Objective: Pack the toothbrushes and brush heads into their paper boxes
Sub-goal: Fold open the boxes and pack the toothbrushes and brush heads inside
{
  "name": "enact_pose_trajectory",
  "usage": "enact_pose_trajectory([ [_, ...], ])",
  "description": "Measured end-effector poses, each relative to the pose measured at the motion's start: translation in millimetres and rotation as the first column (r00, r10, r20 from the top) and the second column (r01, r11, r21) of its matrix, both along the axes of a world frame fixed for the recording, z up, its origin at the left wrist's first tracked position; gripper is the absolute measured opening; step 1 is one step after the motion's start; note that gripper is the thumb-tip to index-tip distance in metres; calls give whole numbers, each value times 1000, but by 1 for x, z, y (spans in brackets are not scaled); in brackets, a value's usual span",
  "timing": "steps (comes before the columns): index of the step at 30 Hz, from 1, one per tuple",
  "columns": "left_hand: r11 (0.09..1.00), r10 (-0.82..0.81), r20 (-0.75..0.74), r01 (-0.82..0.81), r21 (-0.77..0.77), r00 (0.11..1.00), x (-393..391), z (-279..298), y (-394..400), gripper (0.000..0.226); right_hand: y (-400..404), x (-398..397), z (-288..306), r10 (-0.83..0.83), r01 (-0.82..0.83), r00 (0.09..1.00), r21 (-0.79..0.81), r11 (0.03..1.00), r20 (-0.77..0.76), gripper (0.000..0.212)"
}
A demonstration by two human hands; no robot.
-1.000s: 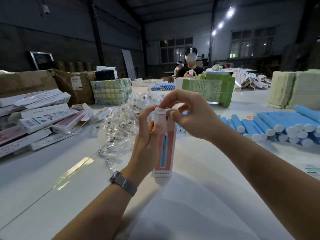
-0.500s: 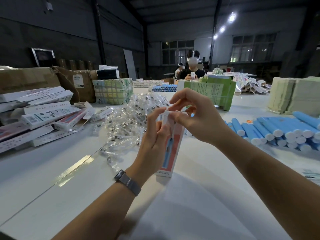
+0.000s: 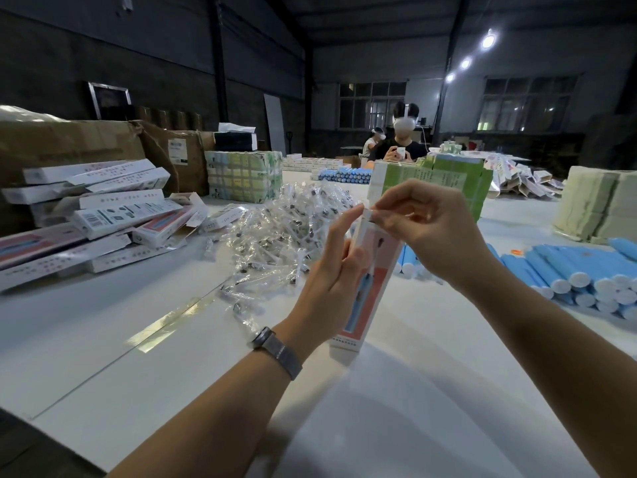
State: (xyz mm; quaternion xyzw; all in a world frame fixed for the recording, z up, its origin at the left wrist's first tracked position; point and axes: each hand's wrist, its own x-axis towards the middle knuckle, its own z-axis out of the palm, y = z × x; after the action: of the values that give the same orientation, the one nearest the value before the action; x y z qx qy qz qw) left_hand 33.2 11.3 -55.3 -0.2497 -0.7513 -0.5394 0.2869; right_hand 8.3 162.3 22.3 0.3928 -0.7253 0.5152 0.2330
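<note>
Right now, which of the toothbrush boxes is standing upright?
The pink box held between the left hand and right hand; it stands on end on the table, while the boxes piled at left lie flat.

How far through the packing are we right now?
Done: a pile of boxes lies far left, some with open flaps. In hand: left hand holds the upright pink box while right hand pinches its top flap. Left: bagged brush heads and blue toothbrushes remain loose.
</note>
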Motion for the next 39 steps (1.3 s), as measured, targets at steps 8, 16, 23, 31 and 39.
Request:
enact_pose_trajectory([
  [8,999,-23,38,22,46,999,1,2,-2,41,5,-6,2,45,-47,998,59,997,40,24],
  [16,992,-89,73,82,92,993,5,8,-2,40,13,-6,7,67,-75,994,97,992,84,23],
  [23,983,-89,65,77,165,994,2,6,-4,38,1,-4,-3,3,-5,999,46,999,38,25],
  [31,990,-18,31,13,139,999,3,3,-4,37,-7,-2,-8,25,-25,1000,26,999,-6,22],
  [39,987,-100,50,93,133,994,4,8,-8,35,1,-5,-3,9,0,998,141,990,-65,13],
])
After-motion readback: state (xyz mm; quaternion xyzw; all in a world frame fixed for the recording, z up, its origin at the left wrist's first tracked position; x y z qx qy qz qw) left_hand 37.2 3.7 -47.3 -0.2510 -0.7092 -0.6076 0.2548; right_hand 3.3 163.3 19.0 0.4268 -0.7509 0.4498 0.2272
